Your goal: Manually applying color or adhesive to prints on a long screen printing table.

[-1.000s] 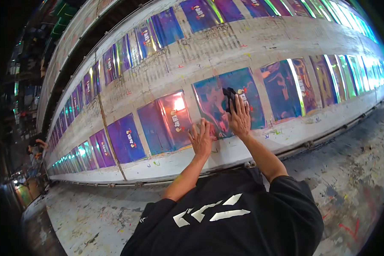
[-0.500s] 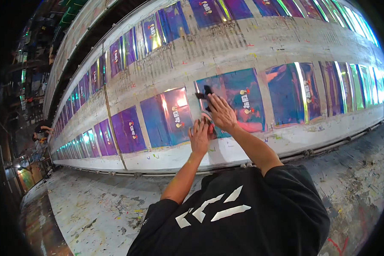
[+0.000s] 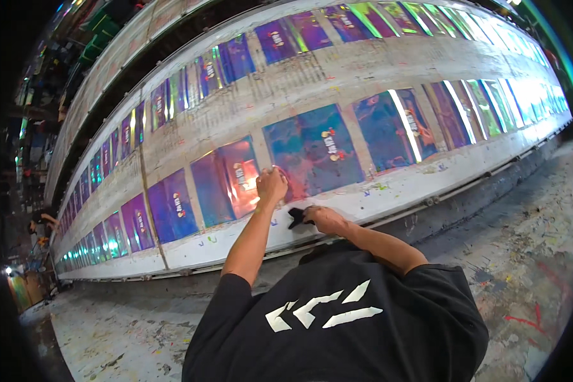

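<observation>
My left hand (image 3: 272, 186) is at the lower left part of a blue-purple iridescent film sheet (image 3: 312, 143), which lies on a long pale table and bears a small printed motif. Its fingers are curled together at the sheet's left edge; what they pinch, if anything, is hidden. My right hand (image 3: 328, 220) grips a small black cloth (image 3: 296, 218) over the white near border of the table, below the same sheet. Left of my left hand lies another sheet (image 3: 213, 184) with a bright pinkish reflection.
Rows of similar shiny sheets run along the pale table (image 3: 356, 83), with a second row (image 3: 277, 39) farther back. A rail (image 3: 433, 201) follows the near edge. The floor (image 3: 134, 337) is paint-stained. Another person (image 3: 42, 221) is at the far left.
My right hand has come down off the sheet with the black cloth, toward the table's near edge. The left hand has shifted a little up along the sheet's edge. The whole view has swung slightly.
</observation>
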Tool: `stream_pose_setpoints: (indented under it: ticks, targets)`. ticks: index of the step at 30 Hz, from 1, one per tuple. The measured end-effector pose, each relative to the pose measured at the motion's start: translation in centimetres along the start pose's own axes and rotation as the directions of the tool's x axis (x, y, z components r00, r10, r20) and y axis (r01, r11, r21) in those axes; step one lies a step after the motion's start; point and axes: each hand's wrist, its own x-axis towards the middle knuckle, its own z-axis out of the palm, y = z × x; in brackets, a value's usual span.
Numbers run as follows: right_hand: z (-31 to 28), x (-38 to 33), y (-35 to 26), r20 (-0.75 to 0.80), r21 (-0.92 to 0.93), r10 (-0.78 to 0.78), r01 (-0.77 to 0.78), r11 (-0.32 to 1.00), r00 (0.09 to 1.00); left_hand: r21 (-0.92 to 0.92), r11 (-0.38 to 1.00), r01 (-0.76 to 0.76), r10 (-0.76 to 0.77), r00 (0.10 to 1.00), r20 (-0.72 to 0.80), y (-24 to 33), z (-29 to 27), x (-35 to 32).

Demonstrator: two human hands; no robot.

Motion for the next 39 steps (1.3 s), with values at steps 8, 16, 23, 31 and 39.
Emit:
stream_pose_setpoints:
  ticks: [8, 16, 23, 31, 39]
  targets:
    - [-16.3, -10.9, 9.8, -0.044, 0.929, 0.669, -0.217, 0.301, 0.742, -0.244, 0.947, -0.208, 0.22, 0.975, 0.025, 16.0, 0.9, 0.0]
    - [-25.7, -17.0, 22.5, -0.889, 0.177, 0.383, -0.584, 0.792, 0.251, -0.038, 0.959, -0.28, 0.277, 0.957, -0.084, 30.4, 6.9, 3.5]
    - [-26.2, -8.6, 23.4, -0.56, -0.213, 0.344, -0.533, 0.819, 0.753, 0.151, 0.972, -0.177, 0.188, 0.98, -0.063, 31.0, 7.7, 3.5]
    - [-27.6, 1.2, 26.9, -0.483, -0.329, 0.197, -0.385, 0.862, 0.853, -0.117, 0.978, -0.175, 0.17, 0.984, -0.053, 32.2, 6.0, 4.4]
    - [-26.5, -3.1, 24.5, -0.263, -0.373, -0.023, -0.08, 0.924, 0.964, -0.796, 0.58, 0.173, -0.517, 0.834, -0.195, 31.9, 9.8, 8.8]
